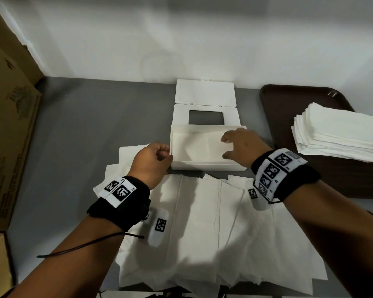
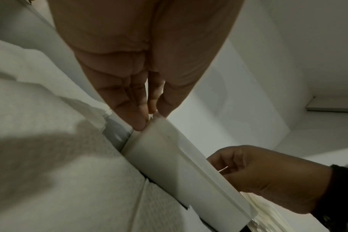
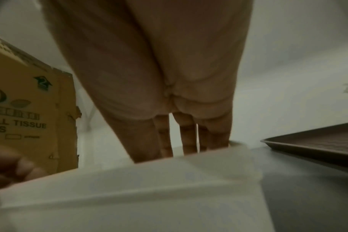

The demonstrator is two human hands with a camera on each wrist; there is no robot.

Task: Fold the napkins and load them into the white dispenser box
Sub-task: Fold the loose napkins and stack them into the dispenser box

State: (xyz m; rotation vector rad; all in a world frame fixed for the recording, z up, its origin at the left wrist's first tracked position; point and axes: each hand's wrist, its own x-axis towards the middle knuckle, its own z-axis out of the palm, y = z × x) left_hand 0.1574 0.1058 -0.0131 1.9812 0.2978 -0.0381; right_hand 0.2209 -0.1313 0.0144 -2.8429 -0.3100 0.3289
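The white dispenser box [image 1: 207, 165] lies open mid-table, its lid [image 1: 205, 91] flipped back toward the wall. A folded napkin [image 1: 194, 143] lies inside it. My left hand [image 1: 167, 154] is at the box's front left corner; in the left wrist view my left hand [image 2: 149, 116] pinches the rim of the box [image 2: 169, 157] between thumb and fingers. My right hand [image 1: 224, 147] reaches into the right half of the box with fingers spread on the napkin. Seen from the right wrist, the right hand's fingers [image 3: 187, 138] point straight down behind the box wall [image 3: 149, 188]. Several unfolded napkins [image 1: 202, 222] cover the table before the box.
A brown tray [image 1: 289, 93] at the right carries a tall stack of napkins [image 1: 342, 134]. A large cardboard box [image 1: 9, 115] stands along the left edge. A white wall rises right behind the dispenser lid. Grey table surface [image 1: 95, 125] shows left of the dispenser.
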